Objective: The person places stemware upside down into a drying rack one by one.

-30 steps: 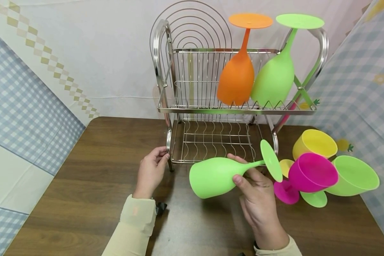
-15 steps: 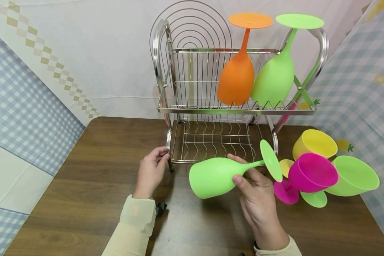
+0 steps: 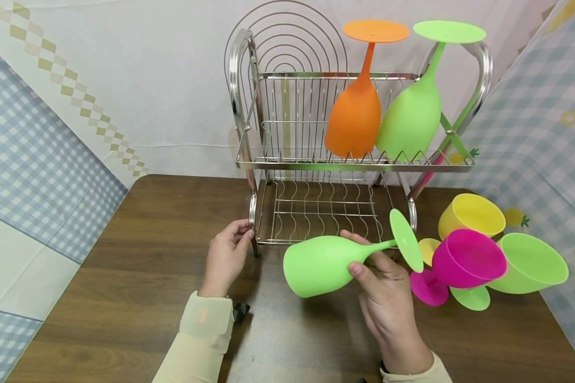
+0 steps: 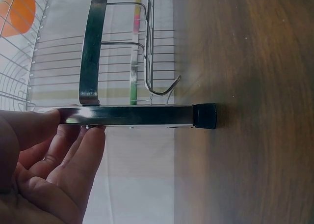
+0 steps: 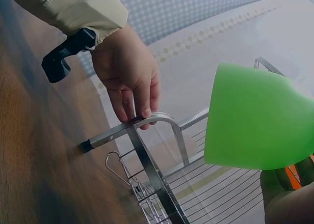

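A lime-green goblet (image 3: 330,263), held by the right hand (image 3: 385,290) above the tabletop (image 3: 139,276), in front of the lower tier of a wire dish rack (image 3: 311,166). The goblet lies nearly level, mouth toward the left, foot (image 3: 405,241) toward the right and slightly raised. The right grip is closed on the taper where bowl meets stem (image 3: 382,246): the thumb (image 3: 359,269) bears on the near side, with fingers behind. The left grip is clamped on the rack's front left upright (image 3: 253,210), thumb opposed to fingers. The smooth, matt, opaque wall suggests moulded plastic: probably light, fairly stiff with slight give at the rim, moderately slippery if wet, and unlikely to shatter. The broad bowl probably outweighs the stem, so the taper seems the soundest hold; a pinch on the stem alone might let the piece roll or its mouth dip. An orange goblet (image 3: 354,119) and a second green goblet (image 3: 409,119) stand inverted in the upper tier; yellow (image 3: 476,213), magenta (image 3: 469,260) and green goblets (image 3: 532,263) cluster at the right.
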{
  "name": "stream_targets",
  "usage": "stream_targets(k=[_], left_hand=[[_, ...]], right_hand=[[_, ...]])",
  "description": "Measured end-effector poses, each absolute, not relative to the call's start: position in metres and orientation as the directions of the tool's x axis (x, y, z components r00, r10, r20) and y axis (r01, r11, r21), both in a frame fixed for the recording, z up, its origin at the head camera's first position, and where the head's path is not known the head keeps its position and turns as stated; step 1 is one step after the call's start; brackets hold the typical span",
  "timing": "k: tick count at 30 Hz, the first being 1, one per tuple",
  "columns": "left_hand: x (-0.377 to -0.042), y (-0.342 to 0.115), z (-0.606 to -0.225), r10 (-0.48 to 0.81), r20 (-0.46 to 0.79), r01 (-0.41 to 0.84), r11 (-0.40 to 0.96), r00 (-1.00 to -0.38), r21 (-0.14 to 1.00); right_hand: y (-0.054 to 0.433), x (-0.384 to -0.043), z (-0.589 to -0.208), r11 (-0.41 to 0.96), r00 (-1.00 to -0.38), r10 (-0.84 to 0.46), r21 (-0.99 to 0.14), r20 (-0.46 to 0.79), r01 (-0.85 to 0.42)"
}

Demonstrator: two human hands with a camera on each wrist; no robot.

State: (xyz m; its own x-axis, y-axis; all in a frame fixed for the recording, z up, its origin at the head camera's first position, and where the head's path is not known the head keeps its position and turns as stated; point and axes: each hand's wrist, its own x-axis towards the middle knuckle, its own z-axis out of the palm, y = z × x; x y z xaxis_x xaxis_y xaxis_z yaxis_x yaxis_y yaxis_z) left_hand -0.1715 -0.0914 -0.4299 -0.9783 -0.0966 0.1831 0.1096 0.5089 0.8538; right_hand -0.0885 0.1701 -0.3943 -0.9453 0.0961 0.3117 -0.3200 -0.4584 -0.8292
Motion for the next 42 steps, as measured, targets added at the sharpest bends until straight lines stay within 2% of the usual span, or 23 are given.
stream_targets(k=[42], left_hand=[[-0.1715,-0.0918,-0.4294,-0.088,0.191,0.118,0.521,-0.978,0.845]], right_hand=[[0.1695,-0.0878,-0.3949,-0.444,-0.939,0.088,-0.831,0.332,-0.335]])
